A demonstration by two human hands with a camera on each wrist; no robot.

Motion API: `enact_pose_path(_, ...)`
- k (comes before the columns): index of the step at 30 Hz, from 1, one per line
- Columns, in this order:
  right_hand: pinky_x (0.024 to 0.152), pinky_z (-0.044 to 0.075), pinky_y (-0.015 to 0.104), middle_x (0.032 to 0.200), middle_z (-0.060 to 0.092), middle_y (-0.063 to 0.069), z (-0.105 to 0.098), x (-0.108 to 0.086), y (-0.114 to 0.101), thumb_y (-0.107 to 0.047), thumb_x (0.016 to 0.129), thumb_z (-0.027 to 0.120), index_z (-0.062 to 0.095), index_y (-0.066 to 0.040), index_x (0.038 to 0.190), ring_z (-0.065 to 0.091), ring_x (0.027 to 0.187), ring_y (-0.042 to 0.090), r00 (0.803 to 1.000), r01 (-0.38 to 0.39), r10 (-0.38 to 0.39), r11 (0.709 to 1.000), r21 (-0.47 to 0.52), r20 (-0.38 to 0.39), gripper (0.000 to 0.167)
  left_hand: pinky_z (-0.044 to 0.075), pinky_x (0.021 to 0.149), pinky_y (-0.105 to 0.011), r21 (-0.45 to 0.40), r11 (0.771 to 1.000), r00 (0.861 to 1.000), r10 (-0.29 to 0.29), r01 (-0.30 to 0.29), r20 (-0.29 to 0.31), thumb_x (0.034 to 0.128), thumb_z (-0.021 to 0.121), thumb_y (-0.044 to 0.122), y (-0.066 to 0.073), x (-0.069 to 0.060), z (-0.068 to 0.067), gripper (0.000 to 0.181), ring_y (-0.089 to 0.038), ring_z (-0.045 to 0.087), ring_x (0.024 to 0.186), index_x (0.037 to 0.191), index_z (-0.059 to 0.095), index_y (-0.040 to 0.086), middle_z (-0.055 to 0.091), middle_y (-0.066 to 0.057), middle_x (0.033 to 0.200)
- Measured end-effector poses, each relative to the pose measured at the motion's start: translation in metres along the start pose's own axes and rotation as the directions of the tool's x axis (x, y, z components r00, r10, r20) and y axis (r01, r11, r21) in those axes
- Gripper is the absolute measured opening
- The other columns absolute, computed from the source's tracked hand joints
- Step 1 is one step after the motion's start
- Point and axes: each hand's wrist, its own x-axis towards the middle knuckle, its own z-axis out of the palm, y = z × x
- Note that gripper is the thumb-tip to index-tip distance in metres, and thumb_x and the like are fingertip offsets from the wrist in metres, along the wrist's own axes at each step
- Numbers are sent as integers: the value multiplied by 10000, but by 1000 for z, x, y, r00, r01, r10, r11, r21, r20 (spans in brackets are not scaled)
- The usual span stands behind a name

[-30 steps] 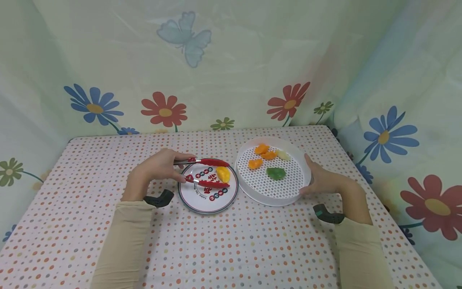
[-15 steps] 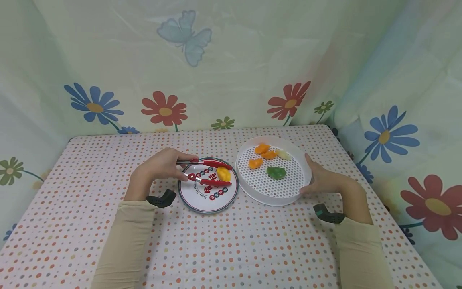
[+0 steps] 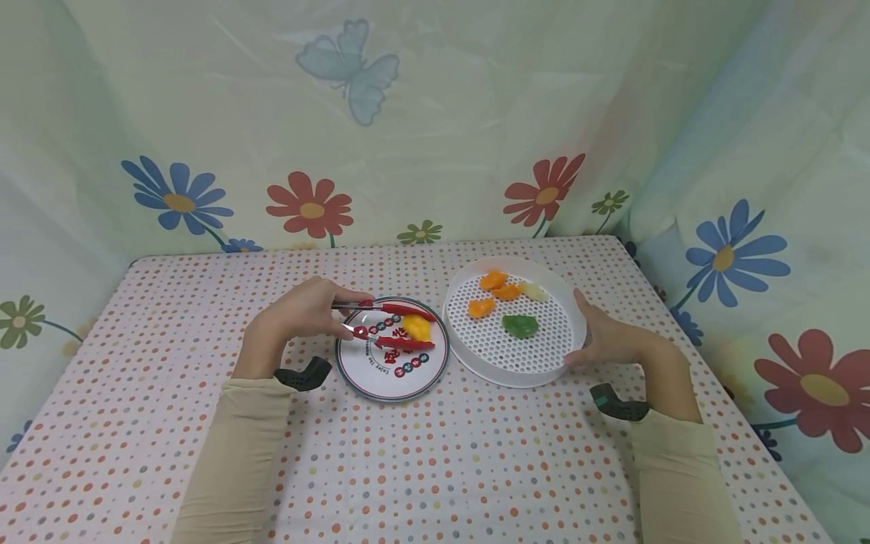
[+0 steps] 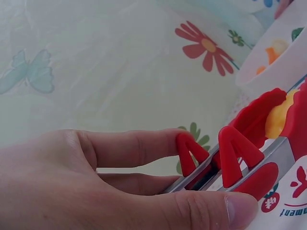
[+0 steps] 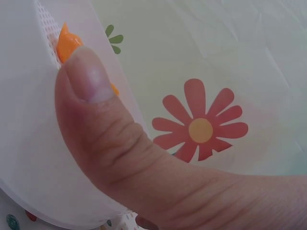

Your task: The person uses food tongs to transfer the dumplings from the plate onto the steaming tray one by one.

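Note:
My left hand (image 3: 309, 310) grips red-tipped metal tongs (image 3: 404, 344) over a white plate (image 3: 387, 387) with red and dark print. Between the spread tong tips lies a small glossy yellow lump (image 3: 417, 328); in the left wrist view the yellow lump (image 4: 278, 120) shows between the scalloped red tips, and whether both touch it I cannot tell. My right hand (image 3: 605, 336) holds the outer wall of a round white perforated basket (image 3: 516, 378), its thumb (image 5: 88, 81) against the side. Inside the basket lie several orange pieces (image 3: 481, 307), a green piece (image 3: 520, 326) and a pale piece (image 3: 533, 292).
Plate and basket stand side by side on a dotted tablecloth (image 3: 421, 468). A flowered curtain (image 3: 442, 136) rises behind the table and at both sides. Dark wrist devices (image 3: 303, 374) sit at the cuffs of both beige sleeves (image 3: 238, 453).
The left hand and tongs have shifted slightly right, and the tong tips stand a little closer together. The yellow lump has moved slightly left on the plate. The right hand stays still.

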Motion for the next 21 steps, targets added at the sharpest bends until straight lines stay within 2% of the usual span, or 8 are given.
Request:
enact_pose_path(8, 1071, 97, 690, 1518, -56, 360, 1, 0, 0, -431, 663, 836, -219, -3, 1465, 1, 1383, 552, 1000, -13, 13, 1000, -1, -4, 1392, 462, 643, -262, 7, 1000, 1000, -4, 4, 0, 663, 871, 242, 1, 0, -1, 659, -196, 539, 939, 1260, 611, 344, 665, -37, 1218)
enact_pose_path(21, 1072, 102, 689, 1522, -53, 356, 1, 1, 0, -415, 667, 838, -215, 8, 1464, 2, 1386, 548, 1000, 9, -9, 1000, 14, -6, 1386, 450, 642, -287, -57, 998, 1000, -14, 14, 2, 692, 853, 226, -1, -2, -2, 599, -232, 551, 1014, 1235, 631, 347, 660, -26, 1225)
